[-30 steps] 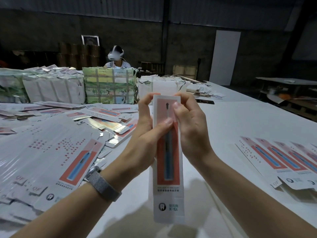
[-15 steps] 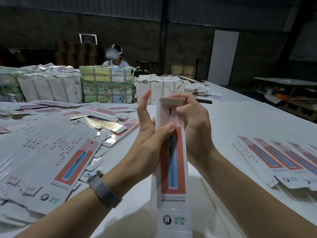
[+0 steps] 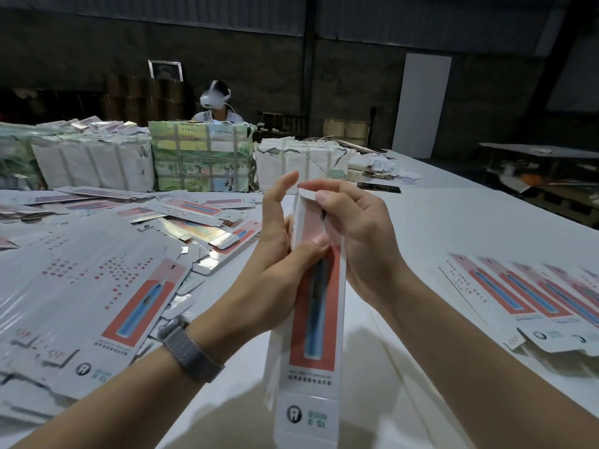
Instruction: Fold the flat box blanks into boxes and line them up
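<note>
A long, narrow white cardboard box with a red panel and a blue toothbrush picture (image 3: 312, 322) is held upright above the near edge of the white table (image 3: 453, 222), between both hands. It is gripped by the left hand (image 3: 275, 273), thumb pressed on its front, while its top flap is pinched by the curled fingers of the right hand (image 3: 356, 234). Flat white-and-red box blanks (image 3: 97, 303) are piled at the left, and a row of overlapping blanks (image 3: 531, 299) is laid at the right.

One head-worn view looks forward and slightly down along a white table (image 3: 453, 228). It sits close above the person's forearms. The far wall (image 3: 356, 69) shows beyond.
</note>
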A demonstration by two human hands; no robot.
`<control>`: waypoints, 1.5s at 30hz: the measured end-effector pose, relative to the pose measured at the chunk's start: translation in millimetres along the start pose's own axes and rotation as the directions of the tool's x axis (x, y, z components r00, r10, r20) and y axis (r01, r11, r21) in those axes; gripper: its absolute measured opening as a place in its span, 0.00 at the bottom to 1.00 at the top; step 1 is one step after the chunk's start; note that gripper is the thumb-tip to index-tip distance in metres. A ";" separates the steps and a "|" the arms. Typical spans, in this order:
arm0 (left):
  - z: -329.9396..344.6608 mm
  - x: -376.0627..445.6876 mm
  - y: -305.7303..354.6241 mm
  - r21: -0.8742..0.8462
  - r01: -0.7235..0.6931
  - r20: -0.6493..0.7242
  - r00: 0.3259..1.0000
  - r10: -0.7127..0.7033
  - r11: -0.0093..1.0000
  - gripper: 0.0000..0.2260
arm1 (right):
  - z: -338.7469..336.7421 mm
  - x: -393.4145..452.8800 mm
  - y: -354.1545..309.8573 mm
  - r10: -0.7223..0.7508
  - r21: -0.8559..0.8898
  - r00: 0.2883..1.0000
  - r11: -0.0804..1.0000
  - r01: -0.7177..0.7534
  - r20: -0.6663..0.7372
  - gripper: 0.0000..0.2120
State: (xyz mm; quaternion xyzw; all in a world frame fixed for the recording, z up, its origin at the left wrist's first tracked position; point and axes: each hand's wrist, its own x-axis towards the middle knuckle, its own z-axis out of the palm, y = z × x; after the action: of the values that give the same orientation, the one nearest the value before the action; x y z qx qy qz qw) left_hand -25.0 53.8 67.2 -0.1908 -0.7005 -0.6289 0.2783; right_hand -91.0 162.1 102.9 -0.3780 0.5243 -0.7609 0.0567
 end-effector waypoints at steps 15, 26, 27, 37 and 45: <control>-9.8 -1.2 2.0 0.151 -0.069 0.150 0.988 0.046 0.986 0.31 | -16.0 5.5 -17.9 -0.014 -0.151 0.998 0.988 0.022 0.055 0.12; -8.1 2.1 4.7 0.164 -0.082 0.086 0.994 0.068 0.983 0.31 | -18.5 7.1 -15.9 -0.066 -0.324 0.995 0.942 0.089 0.080 0.13; -8.2 2.2 4.8 0.159 -0.069 0.073 0.996 0.058 0.985 0.31 | -17.4 6.5 -14.8 -0.070 -0.338 0.994 0.936 0.097 0.089 0.14; -10.4 4.1 9.2 0.108 -0.024 0.053 0.998 0.018 0.994 0.30 | -20.5 4.8 -16.1 -0.195 -0.360 0.961 0.897 0.255 0.195 0.10; -7.4 8.6 8.4 0.079 -0.045 -0.035 0.998 0.048 0.996 0.18 | -7.9 4.6 -5.8 -0.303 -0.594 0.949 0.748 0.295 0.090 0.11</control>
State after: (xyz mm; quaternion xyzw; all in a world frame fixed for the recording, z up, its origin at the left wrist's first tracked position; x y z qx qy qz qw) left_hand -25.3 46.9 79.5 -0.1844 -0.7146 -0.5978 0.3131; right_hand -97.5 168.4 108.9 -0.4505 0.6712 -0.5567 -0.1915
